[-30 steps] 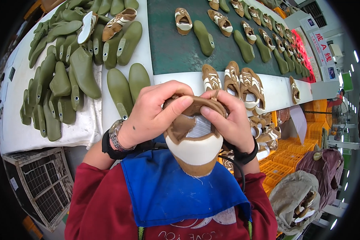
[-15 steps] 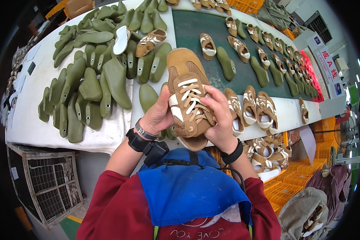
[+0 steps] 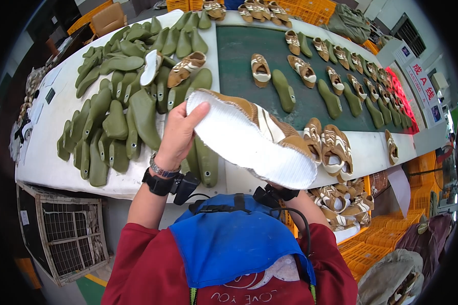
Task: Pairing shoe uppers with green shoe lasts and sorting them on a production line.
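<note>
A brown shoe upper with white stripes is tilted in front of me, its white stitched underside toward me. My left hand grips one end, thumb pressed on the white bottom and fingers behind it. Behind the other end is my right hand; its fingers are hidden by the shoe upper. Green shoe lasts lie just below the held piece, near my left wrist. To its right, several finished-looking brown uppers stand on the white table edge.
A heap of green lasts covers the left of the white table. Lasts and uppers stand in rows on the green mat. Orange crates and a bin of uppers are at lower right; a wire-fronted cage is at lower left.
The shoe upper has turned from its laced top to its white underside and now lies slantwise. My left hand has shifted left and up; my right hand has gone behind the piece.
</note>
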`<state>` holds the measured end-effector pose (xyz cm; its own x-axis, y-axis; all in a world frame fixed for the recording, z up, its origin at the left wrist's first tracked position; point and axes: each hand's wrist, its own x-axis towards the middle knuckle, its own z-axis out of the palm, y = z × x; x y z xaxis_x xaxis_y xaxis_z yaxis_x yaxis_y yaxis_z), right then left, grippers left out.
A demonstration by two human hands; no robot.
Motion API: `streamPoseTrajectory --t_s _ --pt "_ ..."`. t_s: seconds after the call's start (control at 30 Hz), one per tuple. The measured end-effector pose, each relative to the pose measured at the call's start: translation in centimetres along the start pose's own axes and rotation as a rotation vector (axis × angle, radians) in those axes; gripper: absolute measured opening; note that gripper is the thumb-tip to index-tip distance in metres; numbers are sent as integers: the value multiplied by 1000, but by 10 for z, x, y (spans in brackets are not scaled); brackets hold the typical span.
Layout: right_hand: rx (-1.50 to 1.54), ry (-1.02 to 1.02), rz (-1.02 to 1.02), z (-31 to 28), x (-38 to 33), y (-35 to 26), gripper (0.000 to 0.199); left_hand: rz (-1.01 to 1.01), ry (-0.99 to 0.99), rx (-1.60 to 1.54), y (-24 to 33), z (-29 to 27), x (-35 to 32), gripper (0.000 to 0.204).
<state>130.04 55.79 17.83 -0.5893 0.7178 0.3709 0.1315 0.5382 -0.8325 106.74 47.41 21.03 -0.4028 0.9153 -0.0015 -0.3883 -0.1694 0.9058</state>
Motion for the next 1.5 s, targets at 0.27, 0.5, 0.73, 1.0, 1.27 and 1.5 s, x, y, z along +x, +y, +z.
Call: streamPoseTrajectory --t_s 0.27,0.5,0.73,1.0,1.27,1.5 --pt "891 46 629 -94 -28 46 40 141 69 34 -5 61 -1 25" --pt "1108 -82 490 -148 -64 32 53 188 -22 158 -26 120 7 24" --pt "940 14 442 -184 -92 51 57 -32 -89 -66 -41 169 25 27" --pt "970 37 454 -198 -93 64 61 -44 -97 -69 -51 191 33 28" --pt "948 200 431 -208 -109 72 55 -118 -267 154 -62 204 47 33" --pt "286 966 330 -302 -190 70 23 -267 -419 429 -86 182 44 44"
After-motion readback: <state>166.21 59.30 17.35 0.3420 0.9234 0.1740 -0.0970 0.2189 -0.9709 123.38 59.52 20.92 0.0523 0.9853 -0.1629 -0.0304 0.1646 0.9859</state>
